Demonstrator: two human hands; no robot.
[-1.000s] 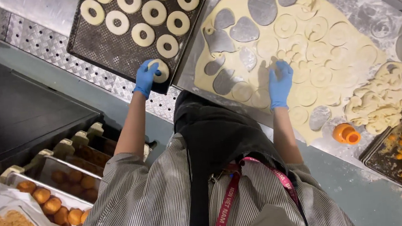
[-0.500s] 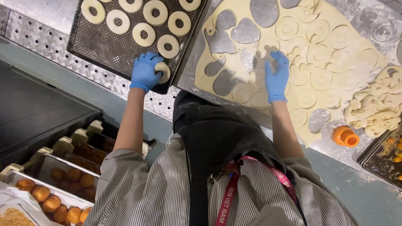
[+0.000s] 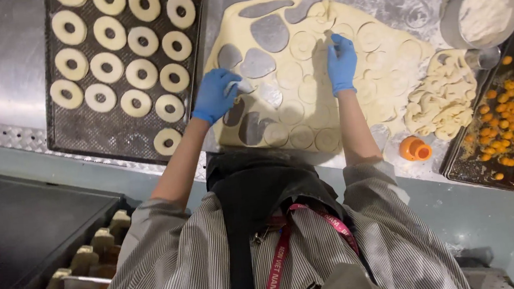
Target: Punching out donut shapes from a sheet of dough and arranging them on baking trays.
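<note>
Since leaving the tray (image 3: 73, 127), left hand (image 3: 214, 95) seemingly grips dough (image 3: 303, 105)

Pale dough, blue gloves

Cream dough sheet (image 3: 327, 94) and rings (image 3: 112, 66); blue gloves (image 3: 341, 62); grey-striped shirt (image 3: 175, 278); black apron (image 3: 262, 200); orange cutter (image 3: 415, 149); red lanyard (image 3: 280, 255).

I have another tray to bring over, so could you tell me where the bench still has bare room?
Bare steel lies left of the ring tray, and the tray's front row is open beside the last ring. A floured strip runs between the dough sheet and flour tub. It is crowded around the scraps, orange cutter and right tray.
</note>
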